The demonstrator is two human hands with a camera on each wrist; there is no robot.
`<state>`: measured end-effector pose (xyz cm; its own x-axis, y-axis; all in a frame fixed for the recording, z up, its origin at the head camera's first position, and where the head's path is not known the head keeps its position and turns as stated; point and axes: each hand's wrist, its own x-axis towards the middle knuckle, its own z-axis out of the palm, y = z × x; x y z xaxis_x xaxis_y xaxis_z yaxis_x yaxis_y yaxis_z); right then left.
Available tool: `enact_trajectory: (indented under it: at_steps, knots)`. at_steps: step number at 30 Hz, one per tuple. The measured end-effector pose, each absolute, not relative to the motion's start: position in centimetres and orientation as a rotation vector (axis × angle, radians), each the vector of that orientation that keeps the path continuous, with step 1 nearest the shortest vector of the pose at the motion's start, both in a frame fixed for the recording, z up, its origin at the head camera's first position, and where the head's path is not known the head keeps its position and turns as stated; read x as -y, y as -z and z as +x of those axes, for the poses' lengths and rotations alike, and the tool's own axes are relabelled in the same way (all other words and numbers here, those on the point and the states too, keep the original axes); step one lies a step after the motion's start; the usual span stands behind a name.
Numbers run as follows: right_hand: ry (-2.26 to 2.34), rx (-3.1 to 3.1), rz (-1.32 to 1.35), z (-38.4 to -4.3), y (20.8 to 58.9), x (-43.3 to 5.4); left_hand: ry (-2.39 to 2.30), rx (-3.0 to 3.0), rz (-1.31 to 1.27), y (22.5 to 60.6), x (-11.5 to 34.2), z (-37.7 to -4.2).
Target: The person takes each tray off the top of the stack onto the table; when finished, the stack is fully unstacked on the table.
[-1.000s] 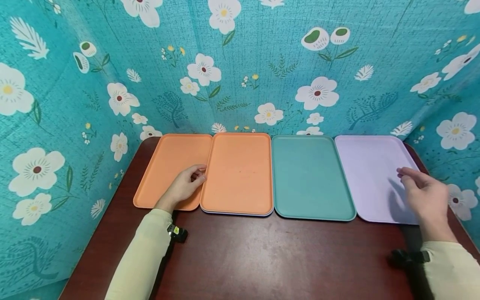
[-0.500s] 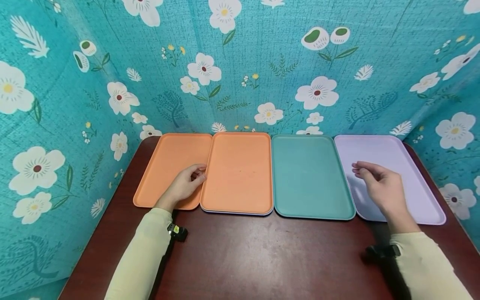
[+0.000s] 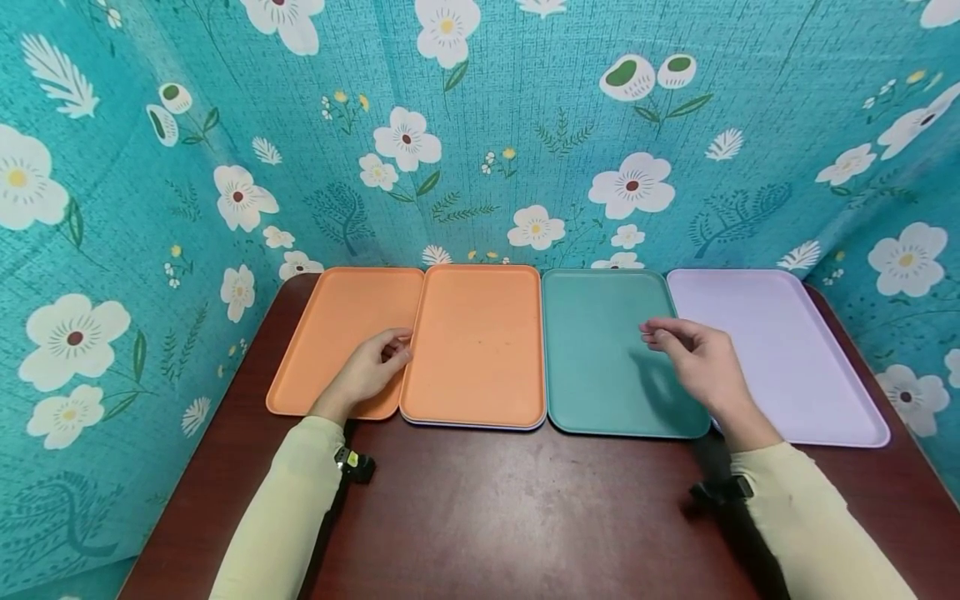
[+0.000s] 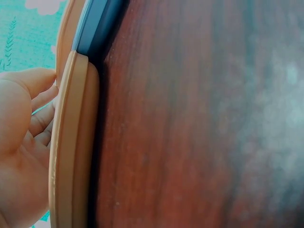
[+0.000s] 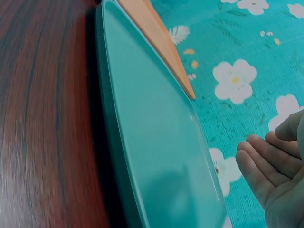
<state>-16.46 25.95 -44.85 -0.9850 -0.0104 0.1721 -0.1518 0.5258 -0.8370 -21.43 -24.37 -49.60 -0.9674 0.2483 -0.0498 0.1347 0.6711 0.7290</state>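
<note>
Four trays lie side by side in the head view: a left orange tray [image 3: 348, 321], a second orange tray [image 3: 478, 346], a green tray [image 3: 600, 354] and a lavender tray [image 3: 787, 358]. A thin pale rim shows under the second orange tray's front edge. My left hand [image 3: 369, 367] lies over the left orange tray, loosely bent, its fingertips at the second orange tray's left edge. My right hand [image 3: 701, 362] hovers above the green tray's right side, fingers slightly bent and holding nothing. Its shadow falls on the green tray.
The dark red-brown wooden table [image 3: 510, 517] extends in front of the tray row. Behind and at both sides hangs a teal flowered cloth [image 3: 480, 167]. A small black device [image 3: 356, 467] is strapped to the left wrist, another black device [image 3: 723, 492] to the right.
My right hand has travelled leftward from the lavender tray's right side to above the green tray. My left hand and the trays have kept their places.
</note>
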Motion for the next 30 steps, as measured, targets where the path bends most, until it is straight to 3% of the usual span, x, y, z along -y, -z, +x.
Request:
enact_trajectory:
  at_steps: [30]
  knots:
    - [-1.575, 2.801, 0.229, -18.9, 46.4, -17.5, -1.194, -2.722, 0.285, 49.2, 24.2, -21.3]
